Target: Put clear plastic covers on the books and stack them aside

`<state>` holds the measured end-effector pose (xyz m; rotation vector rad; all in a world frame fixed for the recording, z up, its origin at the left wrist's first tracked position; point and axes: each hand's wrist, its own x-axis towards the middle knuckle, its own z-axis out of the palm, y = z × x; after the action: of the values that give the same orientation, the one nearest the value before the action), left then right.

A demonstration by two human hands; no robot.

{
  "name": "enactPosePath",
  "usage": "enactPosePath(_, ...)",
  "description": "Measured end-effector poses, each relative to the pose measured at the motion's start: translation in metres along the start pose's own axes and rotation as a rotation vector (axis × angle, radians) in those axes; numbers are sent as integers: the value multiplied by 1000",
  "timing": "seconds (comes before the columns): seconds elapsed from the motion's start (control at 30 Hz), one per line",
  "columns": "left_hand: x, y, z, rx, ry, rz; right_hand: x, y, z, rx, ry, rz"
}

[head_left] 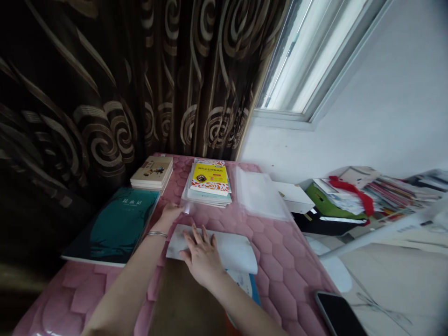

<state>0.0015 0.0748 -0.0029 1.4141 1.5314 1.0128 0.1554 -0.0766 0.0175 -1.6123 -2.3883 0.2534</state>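
My right hand [203,256] lies flat with fingers spread on a white sheet or cover flap [234,247]. Under that forearm, a book [247,282] shows part of a blue-and-white cover. A plain brown surface [189,298] lies between my forearms; I cannot tell whether it belongs to the book. Just beyond the flap, my left hand [171,214], with a bracelet at the wrist, has its fingers closed at a small shiny clear piece [187,208], too blurred to name. Beside that hand lies a large teal book [115,224].
A pink padded table cover [280,261] lies underneath. Behind are a stack of beige books [152,170], a stack topped by a yellow book [212,175] and clear plastic sleeves [261,193]. A phone [338,312] lies front right. Papers [345,198] fill a box beyond the table.
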Motion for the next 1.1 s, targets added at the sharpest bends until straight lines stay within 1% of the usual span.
enactPosePath(0.1,-4,4,2,17,53,-55,2,-2,1,3,-7,13)
enactPosePath(0.2,-19,7,0,-47,97,-27,-2,-5,8,-3,-6,27)
enactPosePath(0.37,-51,3,3,-236,67,5,-9,-7,18,-53,95,43)
enactPosePath(0.47,-62,-1,8,-338,95,38,-10,-6,19,-83,139,36)
enactPosePath(0.6,-62,-4,8,-469,104,51,-15,-8,20,-95,135,27)
enactPosePath(0.77,-57,-2,2,-454,55,12,-21,-12,17,-148,234,11)
enactPosePath(0.83,-57,0,1,-398,89,33,-20,-13,16,-158,255,7)
enactPosePath(0.93,-60,4,-1,-334,165,69,-18,-11,18,-153,241,19)
enactPosePath(1.0,-64,7,-2,-399,138,60,-16,-9,21,-146,225,23)
enactPosePath(1.1,-71,11,-2,-565,26,19,-13,-6,24,-148,227,21)
